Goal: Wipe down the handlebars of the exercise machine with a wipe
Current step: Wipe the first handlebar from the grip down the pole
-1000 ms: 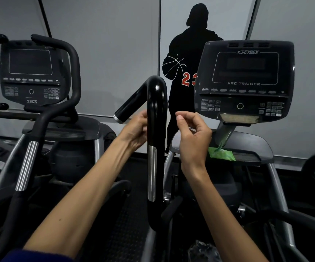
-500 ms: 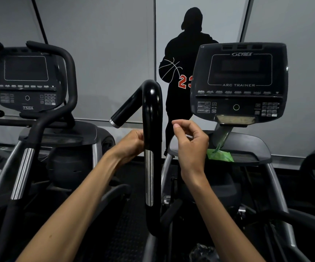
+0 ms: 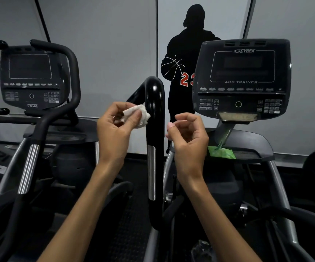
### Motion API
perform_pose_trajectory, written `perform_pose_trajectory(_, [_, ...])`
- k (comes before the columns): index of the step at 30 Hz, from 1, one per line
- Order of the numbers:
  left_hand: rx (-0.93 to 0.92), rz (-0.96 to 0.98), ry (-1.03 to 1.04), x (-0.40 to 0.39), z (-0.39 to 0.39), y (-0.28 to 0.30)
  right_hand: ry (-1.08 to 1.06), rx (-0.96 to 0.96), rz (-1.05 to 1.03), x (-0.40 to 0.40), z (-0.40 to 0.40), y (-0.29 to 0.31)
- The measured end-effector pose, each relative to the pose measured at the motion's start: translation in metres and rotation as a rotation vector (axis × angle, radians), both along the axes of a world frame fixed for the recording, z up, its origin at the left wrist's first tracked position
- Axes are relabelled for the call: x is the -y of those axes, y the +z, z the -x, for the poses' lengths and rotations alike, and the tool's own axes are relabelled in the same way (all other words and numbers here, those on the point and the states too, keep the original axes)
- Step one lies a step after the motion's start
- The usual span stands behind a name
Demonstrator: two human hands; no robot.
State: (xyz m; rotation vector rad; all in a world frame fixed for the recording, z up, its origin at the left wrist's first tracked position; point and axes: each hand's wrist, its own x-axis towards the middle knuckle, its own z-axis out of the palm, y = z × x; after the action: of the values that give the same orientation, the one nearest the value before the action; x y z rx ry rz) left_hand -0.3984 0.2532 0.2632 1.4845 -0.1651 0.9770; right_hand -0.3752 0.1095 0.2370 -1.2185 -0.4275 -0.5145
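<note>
A glossy black handlebar [image 3: 154, 118] with a silver sensor strip rises in the middle of the head view and bends away to the left at its top. My left hand [image 3: 115, 129] pinches a crumpled white wipe [image 3: 137, 115] just left of the bar, and the wipe's right edge touches it. My right hand [image 3: 187, 135] hovers just right of the bar with its fingers curled and nothing in them; it is not touching the bar.
The Cybex Arc Trainer console [image 3: 242, 78] stands at right, with a green wipe packet [image 3: 221, 152] on the shelf below it. A second machine with console [image 3: 30, 78] and grey handlebar [image 3: 28, 163] stands at left. The grey wall lies behind.
My left hand has come off the bar and turned, so the white wipe now shows between its fingers. My right hand has stayed beside the bar.
</note>
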Motion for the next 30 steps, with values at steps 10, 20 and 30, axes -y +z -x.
perform_pose_trajectory(10, [-0.005,-0.364,0.067,0.06,0.032,-0.032,0.192,-0.089,-0.17,0.005,0.022,-0.013])
perform_pose_trajectory(20, [-0.023,-0.222,0.226,0.043,0.027,-0.024,0.073,-0.202,-0.058,-0.017,-0.041,0.008])
perform_pose_trajectory(30, [-0.031,-0.251,0.283,0.035,0.018,-0.017,0.366,-0.301,0.034,-0.001,-0.053,-0.023])
